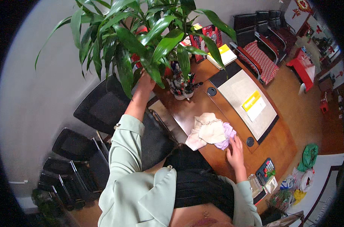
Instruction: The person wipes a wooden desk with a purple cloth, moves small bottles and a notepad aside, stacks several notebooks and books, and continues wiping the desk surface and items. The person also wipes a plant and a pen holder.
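On the wooden desk point(200, 102) lies a crumpled heap of cream cloth point(211, 130) with a lilac cloth point(227, 136) at its right side. My right hand point(236, 151) rests by the lilac cloth, fingertips touching its edge or just beside it; whether it grips the cloth is not clear. My left hand point(147, 79) reaches up among the leaves of a large potted plant point(160, 42), and its fingers are mostly hidden there. Holders full of pens point(183, 86) stand just right of the plant's lower leaves.
A desk pad point(245, 99) bears a yellow-and-white booklet point(253, 105); more booklets point(223, 56) are stacked behind. A calculator point(265, 170) and a glass container point(254, 184) sit at the near right. Black chairs point(104, 105) line the left side; plastic bags point(302, 178) lie at the right.
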Motion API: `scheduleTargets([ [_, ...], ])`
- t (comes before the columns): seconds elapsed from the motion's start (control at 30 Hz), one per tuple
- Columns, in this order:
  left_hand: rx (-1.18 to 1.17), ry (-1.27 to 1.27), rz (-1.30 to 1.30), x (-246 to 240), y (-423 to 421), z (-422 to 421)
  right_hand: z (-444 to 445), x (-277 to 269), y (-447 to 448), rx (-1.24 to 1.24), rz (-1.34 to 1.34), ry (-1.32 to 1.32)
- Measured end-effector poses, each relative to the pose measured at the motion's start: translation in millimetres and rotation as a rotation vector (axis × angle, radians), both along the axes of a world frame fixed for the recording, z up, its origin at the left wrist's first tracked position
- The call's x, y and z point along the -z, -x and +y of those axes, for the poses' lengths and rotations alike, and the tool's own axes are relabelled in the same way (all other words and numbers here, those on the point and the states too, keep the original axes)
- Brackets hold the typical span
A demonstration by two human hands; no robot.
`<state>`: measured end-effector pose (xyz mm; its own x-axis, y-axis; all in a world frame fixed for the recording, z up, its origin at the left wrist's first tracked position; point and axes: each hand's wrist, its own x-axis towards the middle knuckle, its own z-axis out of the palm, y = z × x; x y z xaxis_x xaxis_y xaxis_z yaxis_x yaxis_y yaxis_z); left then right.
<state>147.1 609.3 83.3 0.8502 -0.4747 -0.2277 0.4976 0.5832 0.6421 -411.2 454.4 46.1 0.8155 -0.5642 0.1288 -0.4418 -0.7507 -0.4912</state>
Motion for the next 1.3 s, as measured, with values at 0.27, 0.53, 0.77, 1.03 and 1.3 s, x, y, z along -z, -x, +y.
scheduleTargets([
  [0.27, 0.171, -0.899, -0.883, -38.5, -35.4, 5.5, 50.6, 11.4, 0.4, 0.129, 0.035, -0.148],
  [0.53, 0.223, -1.308, -1.702, -74.6, -0.2, 58.0, 75.7, 11.5, -14.4, 0.089, 0.001, -0.201],
  [0.77, 0.186, -1.340, -1.454, -77.2, -18.5, 70.8, 78.9, 12.0, 8.4, 0.051, -0.051, -0.217],
  [1.03, 0.099, -1.323, -1.172, -111.2, 18.5, 184.5, 68.2, 23.0, 20.5, -0.052, -0.104, -0.238],
  [1.3, 0.122, -1.185, -1.061, -194.4, 94.9, 203.9, 49.4, 32.5, 29.4, -0.045, -0.170, -0.298],
])
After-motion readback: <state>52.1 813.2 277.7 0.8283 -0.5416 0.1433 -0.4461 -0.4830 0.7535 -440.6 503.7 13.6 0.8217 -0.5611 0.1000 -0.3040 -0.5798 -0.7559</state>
